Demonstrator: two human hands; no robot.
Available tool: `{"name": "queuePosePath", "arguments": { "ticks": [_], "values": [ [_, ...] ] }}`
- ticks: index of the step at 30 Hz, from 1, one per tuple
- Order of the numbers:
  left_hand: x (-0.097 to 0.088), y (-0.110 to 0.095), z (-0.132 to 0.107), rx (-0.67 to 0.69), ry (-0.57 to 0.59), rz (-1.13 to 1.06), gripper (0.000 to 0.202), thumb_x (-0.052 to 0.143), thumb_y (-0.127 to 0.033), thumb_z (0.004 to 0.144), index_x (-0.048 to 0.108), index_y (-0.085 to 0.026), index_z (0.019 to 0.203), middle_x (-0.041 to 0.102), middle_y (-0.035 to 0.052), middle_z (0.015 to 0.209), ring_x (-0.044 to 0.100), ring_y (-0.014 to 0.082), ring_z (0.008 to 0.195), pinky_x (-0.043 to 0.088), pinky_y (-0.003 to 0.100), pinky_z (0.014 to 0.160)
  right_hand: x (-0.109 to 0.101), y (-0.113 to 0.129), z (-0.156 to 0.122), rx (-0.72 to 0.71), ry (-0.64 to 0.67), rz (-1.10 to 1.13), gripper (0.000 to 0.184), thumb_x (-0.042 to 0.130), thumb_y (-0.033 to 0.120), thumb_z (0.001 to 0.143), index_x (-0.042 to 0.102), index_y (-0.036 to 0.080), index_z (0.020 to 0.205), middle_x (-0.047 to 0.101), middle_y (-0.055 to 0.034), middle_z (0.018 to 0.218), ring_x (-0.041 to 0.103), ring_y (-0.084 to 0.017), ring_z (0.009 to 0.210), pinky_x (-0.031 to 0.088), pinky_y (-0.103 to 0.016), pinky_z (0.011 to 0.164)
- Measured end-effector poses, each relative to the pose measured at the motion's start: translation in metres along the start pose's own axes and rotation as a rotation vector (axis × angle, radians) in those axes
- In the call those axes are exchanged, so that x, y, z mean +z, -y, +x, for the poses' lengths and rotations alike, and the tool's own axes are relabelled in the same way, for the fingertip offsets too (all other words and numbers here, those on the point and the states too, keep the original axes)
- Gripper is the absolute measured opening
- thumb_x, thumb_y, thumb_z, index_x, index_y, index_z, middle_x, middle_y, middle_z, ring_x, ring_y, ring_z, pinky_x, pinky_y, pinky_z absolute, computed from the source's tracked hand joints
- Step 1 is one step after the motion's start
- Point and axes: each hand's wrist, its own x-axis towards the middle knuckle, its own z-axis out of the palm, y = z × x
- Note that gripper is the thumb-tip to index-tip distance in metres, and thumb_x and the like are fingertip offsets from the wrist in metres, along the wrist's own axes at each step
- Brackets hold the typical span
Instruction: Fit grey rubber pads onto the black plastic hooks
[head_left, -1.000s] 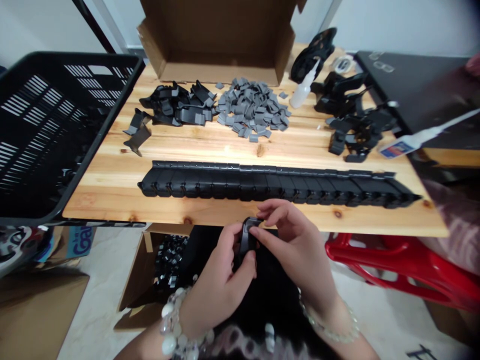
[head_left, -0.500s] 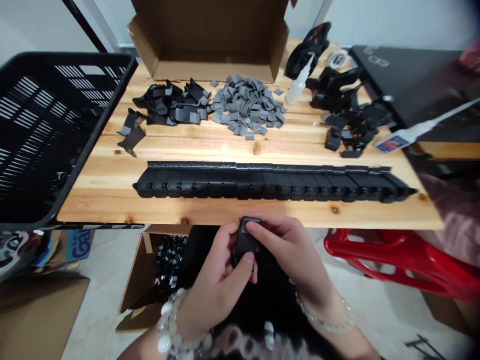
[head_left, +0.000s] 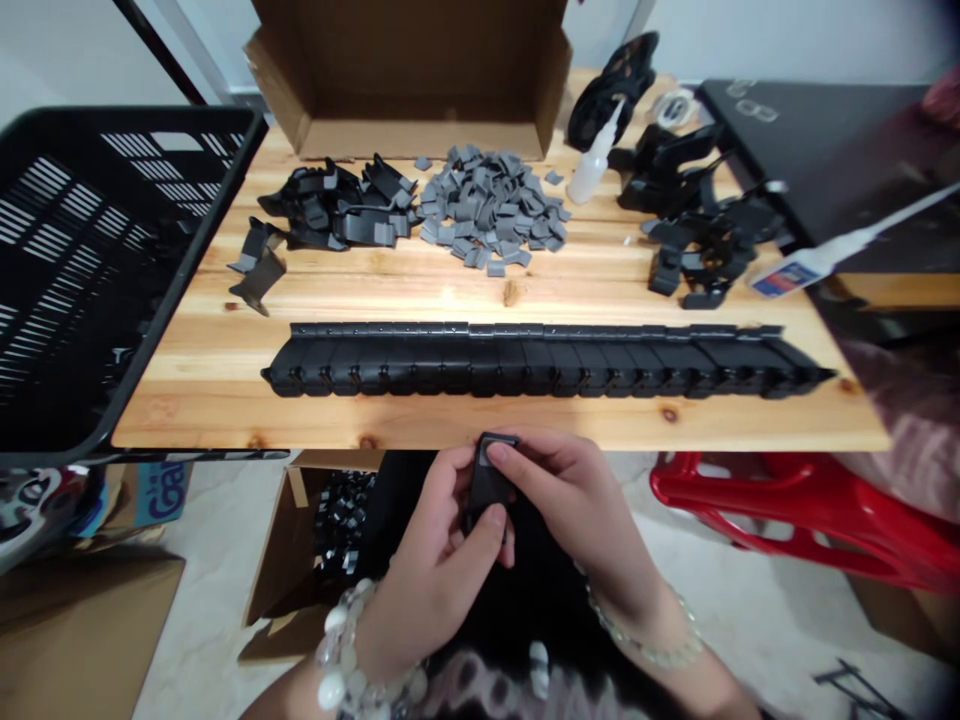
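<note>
**A:** Both hands are on it, a small, smooth, black plastic piece with a squared upper end [head_left: 489, 487], held just off the table's near edge, above the black cloth [head_left: 536, 600] of the lap!

**B:** And the grip? The left hand [head_left: 435, 575] grasps it low, thumb flat across the face, fingers wrapped around the side.

**A:** The right hand [head_left: 585, 495] grasps the top, thumb pressed to that upper end, fingers bent behind it. A dull grey patch peeks out beside the thumb tip!

**B:** Beyond them, on the pale, knotty, glossy wooden table [head_left: 375, 285], there's a long row of ribbed black plastic pieces [head_left: 517, 365], packed edge to edge, raised lip along the far side, pointed at both ends.

**A:** Behind that, a loose heap of flat, matte grey tabs [head_left: 491, 210], and left of it a tangle of curved black brackets [head_left: 341, 205], some tipped with grey!

**B:** Right of the heap stands a translucent white squeeze bottle with a tapered nozzle [head_left: 589, 178], upright, near a jumble of black hooked parts [head_left: 697, 230].

**A:** Far left, a slotted black plastic basket [head_left: 199, 235]; at the back, a brown cardboard box [head_left: 420, 138], open towards us!
</note>
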Motion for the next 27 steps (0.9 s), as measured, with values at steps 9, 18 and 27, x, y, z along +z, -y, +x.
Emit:
{"name": "queuePosePath", "arguments": {
  "ticks": [9,18,27],
  "values": [
    [0.001,0.001,0.0,0.021,-0.027,-0.022,0.022,0.052,-0.023,0.097,0.045,-0.02,0.117,0.055,0.0026,0.098,0.055,0.0051,0.064,0.047,0.02,0.062,-0.001,-0.001,0.001,-0.008,0.018,0.02,0.018,0.066,0.037,0.089,0.076,0.023,0.089,0.07,0.0012,0.074,0.063,-0.008,0.061,0.049,-0.015,0.054],
    [-0.009,0.008,0.0,0.047,-0.012,-0.139,0.023,0.054,-0.026,0.098,0.05,-0.026,0.12,0.056,0.0002,0.1,0.056,0.0033,0.061,0.044,0.019,0.059,-0.015,-0.012,0.004,-0.153,-0.01,0.192,0.022,0.056,0.04,0.096,0.076,0.032,0.103,0.074,0.0021,0.108,0.068,-0.011,0.098,0.053,-0.022,0.091],
    [-0.005,0.002,0.0,0.045,-0.006,-0.117,0.019,0.055,-0.024,0.097,0.05,-0.023,0.115,0.056,0.0004,0.097,0.056,0.0035,0.06,0.045,0.019,0.058,-0.011,-0.006,0.004,-0.101,-0.006,0.129,0.021,0.063,0.039,0.091,0.076,0.026,0.101,0.073,0.0,0.086,0.067,-0.011,0.078,0.055,-0.022,0.076]
  ]
}}
